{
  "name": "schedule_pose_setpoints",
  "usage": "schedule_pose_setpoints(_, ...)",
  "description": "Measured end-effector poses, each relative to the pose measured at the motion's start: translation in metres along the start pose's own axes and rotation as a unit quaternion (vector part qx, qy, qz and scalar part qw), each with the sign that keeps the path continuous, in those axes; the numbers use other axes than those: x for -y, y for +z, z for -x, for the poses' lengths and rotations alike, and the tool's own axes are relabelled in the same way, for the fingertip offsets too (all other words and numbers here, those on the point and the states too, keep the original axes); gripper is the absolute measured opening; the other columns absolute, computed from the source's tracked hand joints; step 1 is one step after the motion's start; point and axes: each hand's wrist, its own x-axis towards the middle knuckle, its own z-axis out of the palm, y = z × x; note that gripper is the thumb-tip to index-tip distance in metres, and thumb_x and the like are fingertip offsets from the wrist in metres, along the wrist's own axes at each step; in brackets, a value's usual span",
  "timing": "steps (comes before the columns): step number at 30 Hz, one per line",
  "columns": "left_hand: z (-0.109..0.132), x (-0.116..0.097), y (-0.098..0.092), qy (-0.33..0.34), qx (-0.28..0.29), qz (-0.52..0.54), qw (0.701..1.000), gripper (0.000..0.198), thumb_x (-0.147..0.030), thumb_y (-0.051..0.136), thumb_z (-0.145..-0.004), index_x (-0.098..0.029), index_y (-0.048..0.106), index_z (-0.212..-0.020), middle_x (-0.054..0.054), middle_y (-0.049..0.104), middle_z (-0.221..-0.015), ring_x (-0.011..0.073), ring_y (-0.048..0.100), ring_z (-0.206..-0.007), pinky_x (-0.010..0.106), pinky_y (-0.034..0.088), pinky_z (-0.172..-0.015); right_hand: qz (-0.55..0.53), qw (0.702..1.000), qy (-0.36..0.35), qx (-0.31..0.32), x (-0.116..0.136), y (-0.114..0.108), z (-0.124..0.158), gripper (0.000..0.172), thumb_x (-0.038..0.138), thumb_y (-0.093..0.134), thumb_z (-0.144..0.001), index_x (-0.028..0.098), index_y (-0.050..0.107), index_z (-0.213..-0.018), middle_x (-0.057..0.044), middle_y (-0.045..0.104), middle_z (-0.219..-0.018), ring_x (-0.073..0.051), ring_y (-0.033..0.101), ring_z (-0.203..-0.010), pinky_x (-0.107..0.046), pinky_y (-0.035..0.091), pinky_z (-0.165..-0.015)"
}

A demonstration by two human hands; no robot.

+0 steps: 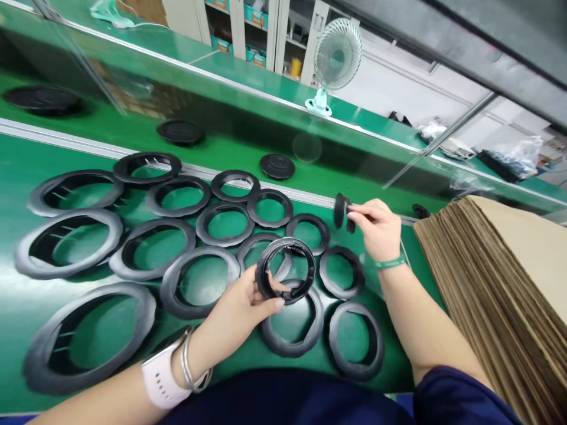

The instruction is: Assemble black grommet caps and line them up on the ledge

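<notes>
The person's left hand (241, 313) was closed around a black ring (286, 270), its fingers curled through the opening and gripping the rim, with the ring held tilted just above the others. The right hand (374, 230) pinched a small black piece (343, 212) between its fingertips, close beside that ring. Many black rings (354, 369) of mixed sizes lay spread across a green workbench (26, 177) beneath both hands. A white watch (162, 378) circled the left wrist, and a green wristband (390, 263) circled the right. To the right stood a stack of corrugated cardboard sheets (487, 283). Black discs (277, 166) sat on a green shelf beyond, near a small desk fan (337, 53)
</notes>
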Motion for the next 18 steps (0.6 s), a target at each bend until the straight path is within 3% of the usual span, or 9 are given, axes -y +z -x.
schedule_pose_setpoints(3, 0.001, -0.001, 0.004, 0.019, 0.002, 0.018, 1.000, 0.034, -0.027, 0.075, -0.079, -0.020, 0.050, -0.100, 0.004, 0.071, -0.103, 0.0195, 0.068, -0.092, 0.032, 0.056, -0.082, -0.043, 0.993, -0.035, 0.104, 0.068, 0.011, 0.036, 0.005, 0.021, 0.074, -0.087, 0.022, 0.078, -0.090, -0.002, 0.064, -0.078, -0.017, 0.059, -0.073, -0.030, 0.049, -0.068)
schedule_pose_setpoints(5, 0.001, 0.000, 0.006, 0.027, 0.002, 0.034, 0.999, 0.037, -0.026, 0.077, -0.078, -0.021, 0.050, -0.103, 0.003, 0.070, -0.100, 0.0187, 0.067, -0.092, 0.030, 0.057, -0.080, -0.044, 0.984, -0.093, 0.147, 0.089, 0.020, 0.054, 0.006, 0.019, 0.072, -0.090, 0.019, 0.076, -0.094, -0.003, 0.064, -0.078, -0.016, 0.059, -0.074, -0.030, 0.048, -0.067)
schedule_pose_setpoints(9, 0.001, 0.001, 0.008, 0.036, -0.020, 0.037, 0.998, 0.047, -0.026, 0.079, -0.078, -0.022, 0.046, -0.112, 0.001, 0.067, -0.102, 0.0159, 0.067, -0.085, 0.026, 0.059, -0.073, 0.025, 0.965, -0.211, 0.154, 0.087, 0.036, 0.073, 0.011, 0.019, 0.063, -0.097, 0.014, 0.073, -0.098, -0.005, 0.062, -0.076, -0.017, 0.056, -0.072, -0.031, 0.046, -0.066)
schedule_pose_setpoints(18, 0.006, 0.004, 0.010, 0.041, -0.045, -0.024, 0.998, 0.048, -0.023, 0.078, -0.079, -0.023, 0.043, -0.112, -0.001, 0.066, -0.094, 0.0144, 0.068, -0.076, 0.024, 0.059, -0.070, 0.065, 0.956, -0.247, 0.147, 0.079, 0.045, 0.083, 0.017, 0.018, 0.054, -0.099, 0.012, 0.069, -0.097, -0.006, 0.059, -0.079, -0.017, 0.051, -0.070, -0.030, 0.045, -0.065)
